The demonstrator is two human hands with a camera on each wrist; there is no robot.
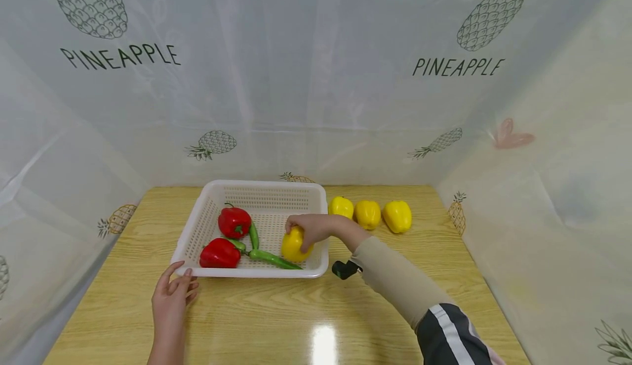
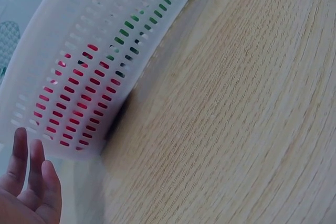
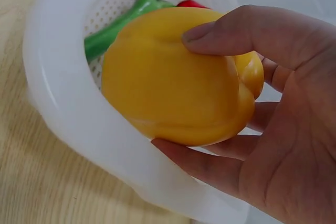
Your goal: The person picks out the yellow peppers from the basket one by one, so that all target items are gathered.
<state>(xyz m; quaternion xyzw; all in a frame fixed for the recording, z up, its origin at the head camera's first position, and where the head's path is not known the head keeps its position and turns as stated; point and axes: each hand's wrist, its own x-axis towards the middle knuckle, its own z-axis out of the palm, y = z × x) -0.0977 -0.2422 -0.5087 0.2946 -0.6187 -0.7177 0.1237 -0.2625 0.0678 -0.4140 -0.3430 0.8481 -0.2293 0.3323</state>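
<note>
My right hand point(image 1: 311, 230) grips a yellow bell pepper point(image 1: 294, 244) inside the right end of a white plastic basket point(image 1: 323, 233). In the right wrist view, the thumb lies across the pepper's side and the fingers curl beneath it, close to the rim. At the basket's front left corner is my left hand point(image 1: 173, 293), its fingertips right at the rim and its fingers fairly straight. Two red bell peppers point(image 1: 234, 222) sit in the basket's left half. Several green chili peppers point(image 1: 274, 259) lie beside them, one stretching along the front wall toward the yellow pepper.
Three more yellow bell peppers point(image 1: 367, 214) stand in a row on the wooden table point(image 1: 257, 321), right of the basket. Behind and beside the table hangs a pale sheet point(image 1: 296, 90) printed with pineapples. A small black object point(image 1: 344, 269) shows under the right forearm.
</note>
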